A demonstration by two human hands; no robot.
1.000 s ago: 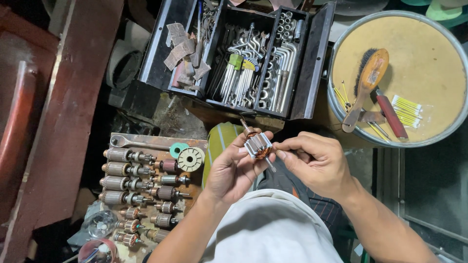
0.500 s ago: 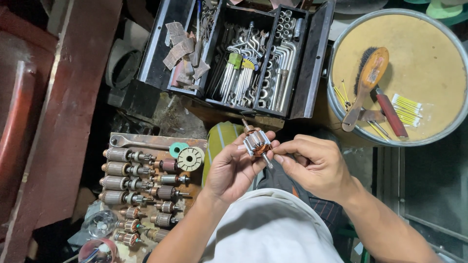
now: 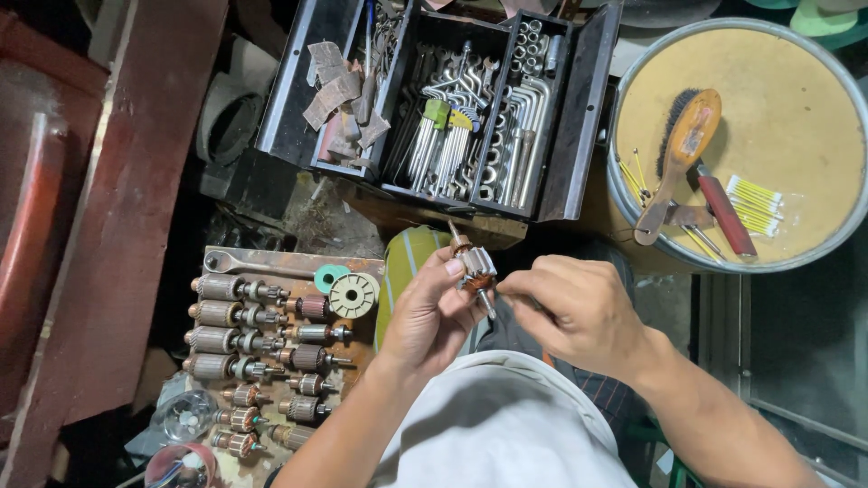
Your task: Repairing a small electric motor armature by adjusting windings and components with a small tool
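My left hand (image 3: 432, 316) grips a small motor armature (image 3: 472, 266) with copper windings and a steel shaft, held up over my lap. Fingertips of my right hand (image 3: 574, 307) pinch at the armature's lower end, close to the copper part. Whether something thin sits between those fingers is too small to tell. Below and to the left, a wooden board (image 3: 271, 264) carries several more armatures (image 3: 237, 316) in rows, a spanner (image 3: 244, 265) and a cream-coloured spool (image 3: 353, 295).
An open black metal toolbox (image 3: 452, 108) with wrenches and hex keys stands ahead. A round drum top (image 3: 814, 117) on the right holds a wooden brush (image 3: 680, 158), a red-handled tool and yellow sticks. A red wooden beam (image 3: 117, 208) runs down the left.
The armature has been turned slightly in my left hand, and my right fingers have shifted along its lower end. Both hands stay in the same place.
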